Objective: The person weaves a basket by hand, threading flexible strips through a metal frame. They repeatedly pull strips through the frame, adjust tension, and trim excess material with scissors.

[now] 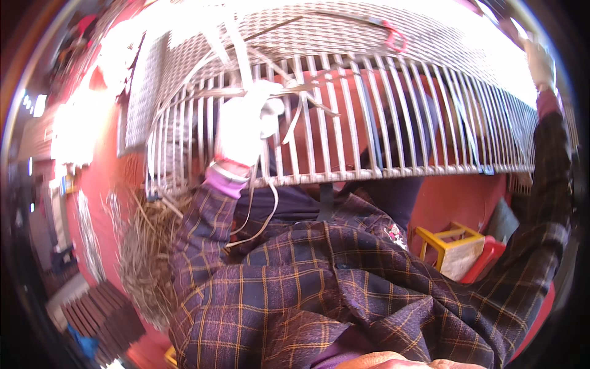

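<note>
Across my lap lies a half-woven wicker panel point(203, 46), its near part a row of bare parallel strips point(329, 123) fixed to a frame bar point(344, 177). My left hand point(243, 123), in a white glove, is closed on loose weaving strips point(212, 93) over the bare rows. Glare washes out part of its fingers. One strip end point(273, 203) dangles below its wrist. My right hand point(539, 64), also gloved, is stretched to the far right beside the panel's bright edge; its fingers are too blurred to read. Red-handled scissors point(396, 37) rest on the woven part.
A heap of loose strips point(147, 258) lies on the red floor point(92, 227) to the left. Near it are brown slatted pieces point(104, 317). A small yellow-framed stool point(452, 246) and a red object point(483, 259) stand by my right side.
</note>
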A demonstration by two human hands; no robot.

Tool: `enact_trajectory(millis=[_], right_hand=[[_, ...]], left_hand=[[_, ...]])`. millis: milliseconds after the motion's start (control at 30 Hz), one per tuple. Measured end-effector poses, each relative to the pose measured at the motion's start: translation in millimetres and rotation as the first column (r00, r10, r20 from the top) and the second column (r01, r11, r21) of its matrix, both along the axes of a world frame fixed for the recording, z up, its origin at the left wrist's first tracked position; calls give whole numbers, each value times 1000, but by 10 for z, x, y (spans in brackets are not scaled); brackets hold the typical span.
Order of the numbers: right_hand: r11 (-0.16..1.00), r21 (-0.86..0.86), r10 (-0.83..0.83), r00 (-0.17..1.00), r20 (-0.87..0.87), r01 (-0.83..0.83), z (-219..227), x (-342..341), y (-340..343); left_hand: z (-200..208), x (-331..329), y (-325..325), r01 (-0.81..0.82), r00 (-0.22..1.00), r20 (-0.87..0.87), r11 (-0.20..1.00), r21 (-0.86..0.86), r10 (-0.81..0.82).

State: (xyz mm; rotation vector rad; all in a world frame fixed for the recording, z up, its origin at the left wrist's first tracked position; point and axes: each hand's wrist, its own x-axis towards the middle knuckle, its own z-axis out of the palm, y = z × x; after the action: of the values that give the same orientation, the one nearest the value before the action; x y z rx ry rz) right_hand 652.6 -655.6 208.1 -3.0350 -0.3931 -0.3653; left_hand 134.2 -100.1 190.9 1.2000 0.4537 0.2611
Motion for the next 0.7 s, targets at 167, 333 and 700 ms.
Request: enact_trajectory(millis=[167,333,700], right_hand=[[916,271,280,955,100,-297,-31,-784,1408],[454,274,858,498,122,-848,-95,-2986,2926],[364,159,921,380,84,-918,1,-3446,3325]], left_hand=[[-48,2,52,97,990,101,995,14,-98],[11,-62,47,163,977,134,986,45,-167],[138,-717,467,275,931,207,951,143,-301]])
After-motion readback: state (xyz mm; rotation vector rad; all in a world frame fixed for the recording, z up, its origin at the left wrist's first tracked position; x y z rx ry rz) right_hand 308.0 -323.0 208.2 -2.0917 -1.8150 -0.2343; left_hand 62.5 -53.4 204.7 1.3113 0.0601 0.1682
